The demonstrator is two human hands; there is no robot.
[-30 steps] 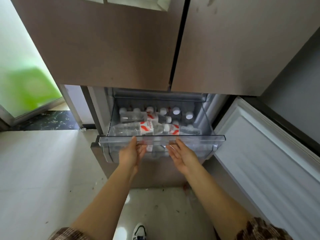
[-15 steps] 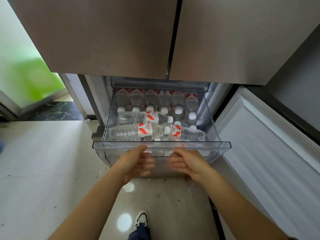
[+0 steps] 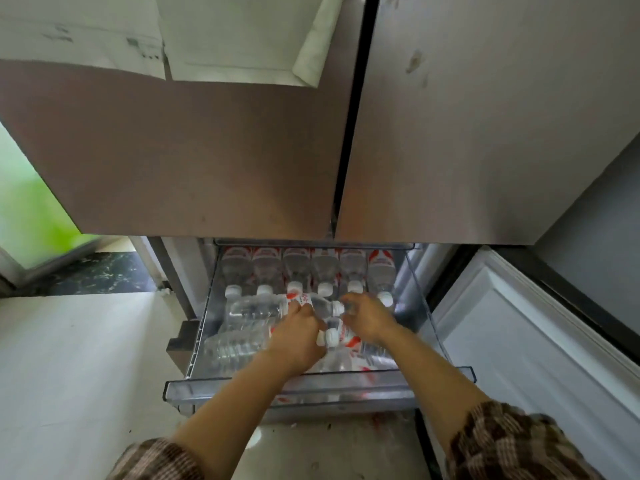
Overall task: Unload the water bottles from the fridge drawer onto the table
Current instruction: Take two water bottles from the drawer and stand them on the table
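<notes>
The clear fridge drawer (image 3: pixel 311 388) is pulled out below the closed upper doors. Several water bottles (image 3: pixel 298 266) with white caps and red-and-white labels stand in a row at its back. More lie crosswise on top at the front. My left hand (image 3: pixel 298 339) is curled over the nearer lying bottle (image 3: pixel 235 344), whose cap sticks out past my fingers. My right hand (image 3: pixel 369 320) hovers over the bottles on the right. Its fingers are apart, by the cap of the farther lying bottle (image 3: pixel 256 308). No table is in view.
The lower fridge door (image 3: pixel 536 341) stands open on the right, close to my right arm. The closed upper doors (image 3: pixel 207 150) overhang the drawer, with papers (image 3: pixel 225 36) stuck on them. Pale tiled floor (image 3: pixel 69 358) lies to the left, and a window beyond it.
Both hands have left the drawer's front rim and reached in over the bottles. The drawer is pulled out further, and the view has moved closer and tilted up.
</notes>
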